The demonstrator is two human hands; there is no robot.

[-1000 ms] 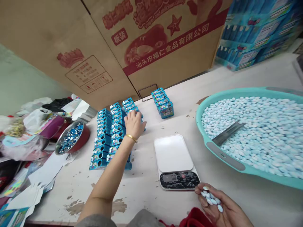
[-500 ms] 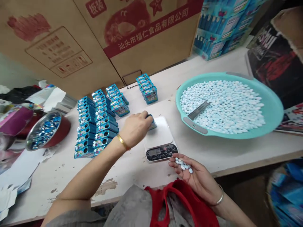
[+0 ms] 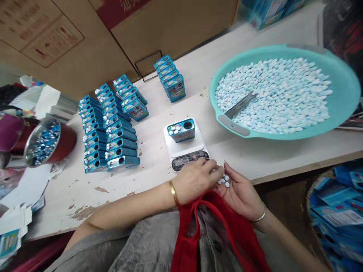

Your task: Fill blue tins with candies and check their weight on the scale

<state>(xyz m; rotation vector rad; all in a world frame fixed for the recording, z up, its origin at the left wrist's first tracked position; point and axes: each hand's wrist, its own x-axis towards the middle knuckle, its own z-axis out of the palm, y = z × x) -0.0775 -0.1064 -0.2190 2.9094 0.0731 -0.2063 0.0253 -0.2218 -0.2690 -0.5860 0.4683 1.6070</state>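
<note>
A blue tin (image 3: 183, 132) with a round dark hole and a few pale candies on its top stands upright on the white kitchen scale (image 3: 185, 151). My right hand (image 3: 239, 194) is palm up just in front of the scale, cupped around several pale blue-white candies (image 3: 225, 179). My left hand (image 3: 197, 177), with a gold bracelet, reaches across into that palm. Its fingers are bent and closed together at the candies; the fingertips are partly hidden. Several similar blue tins (image 3: 119, 136) stand in rows to the left.
On the right a turquoise basin (image 3: 344, 90) holds many candies and a metal scoop (image 3: 241, 104). A short row of tins (image 3: 174, 88) stands behind the scale, near a cardboard box (image 3: 181, 30). A metal bowl (image 3: 68, 139) of blue wrapped pieces is at left. More blue packages (image 3: 340, 215) fill a container below right.
My left hand has let go of the tin on the scale and moved down to the candies in my right palm. The view has tilted downward.
</note>
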